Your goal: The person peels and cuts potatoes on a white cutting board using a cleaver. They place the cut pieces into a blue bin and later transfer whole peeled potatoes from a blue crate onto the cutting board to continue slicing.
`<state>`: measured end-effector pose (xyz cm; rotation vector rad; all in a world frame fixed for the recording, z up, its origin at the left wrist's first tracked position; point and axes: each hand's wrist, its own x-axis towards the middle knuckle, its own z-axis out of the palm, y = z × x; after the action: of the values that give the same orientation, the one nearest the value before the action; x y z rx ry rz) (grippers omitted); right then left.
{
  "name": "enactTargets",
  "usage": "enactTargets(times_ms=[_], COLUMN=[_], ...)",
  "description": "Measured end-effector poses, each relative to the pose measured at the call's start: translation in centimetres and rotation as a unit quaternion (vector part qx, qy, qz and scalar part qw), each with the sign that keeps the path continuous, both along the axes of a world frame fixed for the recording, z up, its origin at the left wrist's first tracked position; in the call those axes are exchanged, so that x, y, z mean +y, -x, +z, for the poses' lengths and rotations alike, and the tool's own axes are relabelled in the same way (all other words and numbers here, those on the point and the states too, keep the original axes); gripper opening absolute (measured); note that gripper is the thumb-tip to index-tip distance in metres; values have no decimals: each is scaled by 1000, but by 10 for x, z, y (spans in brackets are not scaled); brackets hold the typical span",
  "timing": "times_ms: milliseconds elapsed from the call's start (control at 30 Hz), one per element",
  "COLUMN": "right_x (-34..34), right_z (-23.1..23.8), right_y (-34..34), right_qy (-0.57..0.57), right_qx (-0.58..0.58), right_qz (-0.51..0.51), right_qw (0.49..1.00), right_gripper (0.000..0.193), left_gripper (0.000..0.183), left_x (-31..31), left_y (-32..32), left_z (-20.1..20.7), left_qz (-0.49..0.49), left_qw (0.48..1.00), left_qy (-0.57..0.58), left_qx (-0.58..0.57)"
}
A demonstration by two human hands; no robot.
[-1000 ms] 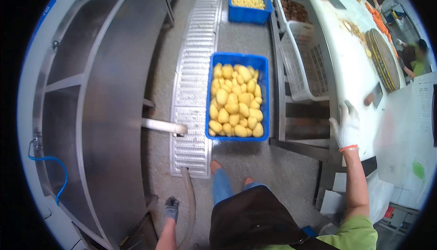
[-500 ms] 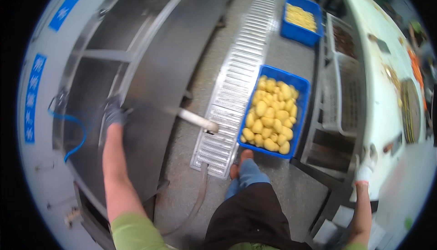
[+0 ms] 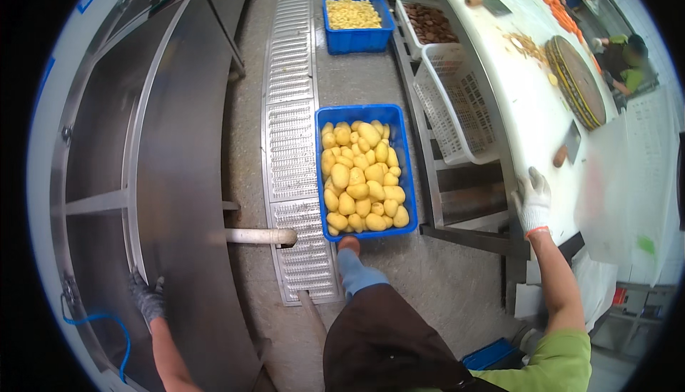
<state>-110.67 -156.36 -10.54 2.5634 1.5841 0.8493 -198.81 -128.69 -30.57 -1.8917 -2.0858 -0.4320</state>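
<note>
My left hand (image 3: 148, 296), in a grey glove, rests open on the steel rim (image 3: 145, 149) of the sink unit, thumb and fingers apart. On the other side, my right hand (image 3: 535, 201) wears a white glove and lies with fingers stretched out on the edge of the white worktable (image 3: 492, 48). Neither hand holds anything visible. Between them on the floor stands a blue crate (image 3: 409, 178) full of peeled yellow potatoes (image 3: 357, 174). My foot (image 3: 349, 243) is at its near edge. A cleaver (image 3: 569, 144) with a wooden handle lies beyond my right hand.
A metal drain grate (image 3: 291, 151) runs along the floor, with a white pipe (image 3: 260, 236) over it. Farther off stands a second blue crate (image 3: 358, 41) of cut pale pieces. White baskets (image 3: 457, 107) sit under the table. A round chopping board (image 3: 575, 82) and carrots (image 3: 560, 14) lie on top; a co-worker (image 3: 628, 64) stands beyond.
The view has turned to the right, so the crate now appears straighter and farther left. My left hand has come nearer along the sink rim. My right hand remains at the table's edge.
</note>
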Motion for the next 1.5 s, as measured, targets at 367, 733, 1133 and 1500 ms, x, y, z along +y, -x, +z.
enactTargets(times_ms=[367, 733, 1133, 1500], right_x=[22, 24, 96, 169], right_z=[9, 16, 33, 13], right_y=[-9, -27, -4, -5], right_qy=[-6, 22, -39, -105], right_qx=[13, 24, 93, 36], right_qz=[1, -30, -235, -408], right_qw=[1000, 999, 967, 906], right_gripper=[50, 43, 18, 26], left_gripper=[88, 94, 67, 46], left_x=[23, 17, 29, 408], left_y=[-32, -65, -78, -307], left_z=[52, 103, 111, 64], left_qz=[-17, 30, 88, -267], left_qw=[998, 989, 945, 763], left_qy=[53, 142, 308, 573], left_qx=[-37, 27, 67, 134])
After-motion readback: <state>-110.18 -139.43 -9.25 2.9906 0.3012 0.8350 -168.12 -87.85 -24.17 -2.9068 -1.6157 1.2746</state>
